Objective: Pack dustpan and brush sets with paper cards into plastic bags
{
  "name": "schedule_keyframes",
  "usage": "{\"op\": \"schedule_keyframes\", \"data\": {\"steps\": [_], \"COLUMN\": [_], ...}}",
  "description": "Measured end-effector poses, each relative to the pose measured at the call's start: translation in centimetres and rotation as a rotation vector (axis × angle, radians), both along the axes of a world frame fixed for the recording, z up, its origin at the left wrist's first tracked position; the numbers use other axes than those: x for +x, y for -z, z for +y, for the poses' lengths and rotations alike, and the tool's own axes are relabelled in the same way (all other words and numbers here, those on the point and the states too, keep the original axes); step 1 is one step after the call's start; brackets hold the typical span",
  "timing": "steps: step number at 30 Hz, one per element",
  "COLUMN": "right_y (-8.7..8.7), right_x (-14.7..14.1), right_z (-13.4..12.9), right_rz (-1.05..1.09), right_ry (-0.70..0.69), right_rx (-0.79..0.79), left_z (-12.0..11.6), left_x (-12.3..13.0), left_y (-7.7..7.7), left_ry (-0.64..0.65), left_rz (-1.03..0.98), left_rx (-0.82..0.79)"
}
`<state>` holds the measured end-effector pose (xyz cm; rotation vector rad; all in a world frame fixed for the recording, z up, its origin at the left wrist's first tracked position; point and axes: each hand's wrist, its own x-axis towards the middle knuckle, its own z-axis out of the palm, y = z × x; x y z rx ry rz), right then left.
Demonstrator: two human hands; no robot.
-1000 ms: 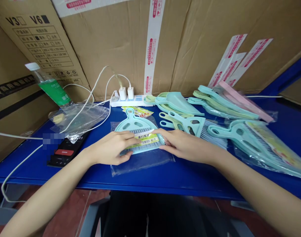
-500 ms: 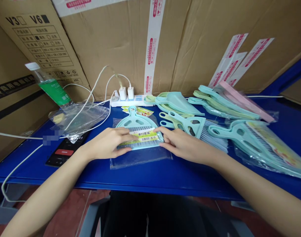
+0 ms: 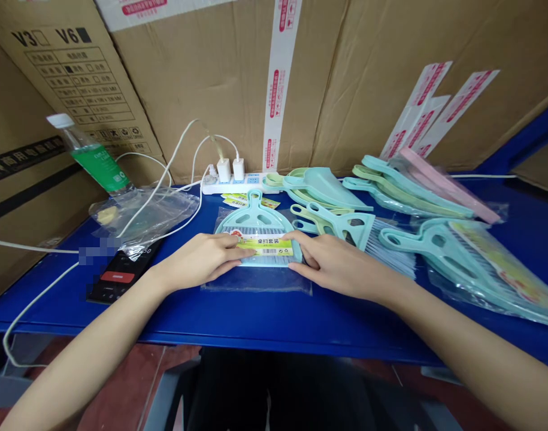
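Observation:
A light-blue dustpan and brush set [image 3: 256, 222] lies on a clear plastic bag [image 3: 260, 280] in front of me, handle pointing away. Across its grey-blue bristles rests a yellow-green label card [image 3: 274, 245]. My left hand [image 3: 204, 257] grips the set from the left, fingers on the card's left end and thumb low. At the right edge, my right hand [image 3: 316, 257] holds the set between thumb and index finger, the fingertip touching the card's corner. Whether the card is inside the plastic I cannot tell.
Loose blue and green brushes and dustpans [image 3: 327, 185] lie behind my right hand. Bagged sets [image 3: 471, 263] fill the right side. A power strip [image 3: 242, 182], more label cards [image 3: 269, 202], a phone [image 3: 121, 272], a bottle [image 3: 96, 161] and white cables stand or lie left and behind.
The label card has become straighter and more of it shows. The dustpan and brush set has shifted slightly right and away from me. My left fingers have slid a little along the card.

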<state>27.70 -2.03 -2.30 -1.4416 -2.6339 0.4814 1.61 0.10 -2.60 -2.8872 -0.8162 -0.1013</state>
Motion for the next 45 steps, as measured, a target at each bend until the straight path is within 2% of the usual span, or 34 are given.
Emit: {"op": "schedule_keyframes", "data": {"steps": [8, 15, 23, 30, 45], "right_y": [0.4, 0.7, 0.8, 0.2, -0.6], "right_x": [0.1, 0.2, 0.2, 0.5, 0.7], "right_z": [0.2, 0.3, 0.2, 0.2, 0.1], "right_rz": [0.017, 0.037, 0.067, 0.023, -0.03], "right_ry": [-0.009, 0.002, -0.011, -0.002, -0.075], "right_rx": [-0.01, -0.022, -0.014, -0.006, -0.052], "left_z": [0.0, 0.0, -0.1, -0.3, -0.6], "left_x": [0.1, 0.1, 0.1, 0.0, 0.1], "left_y": [-0.1, -0.1, -0.3, -1.1, -1.3], "left_ry": [-0.004, 0.025, -0.014, -0.041, -0.02], "left_rz": [0.009, 0.073, -0.011, -0.054, -0.117], "left_rx": [-0.016, 0.034, -0.012, -0.112, -0.334]}}
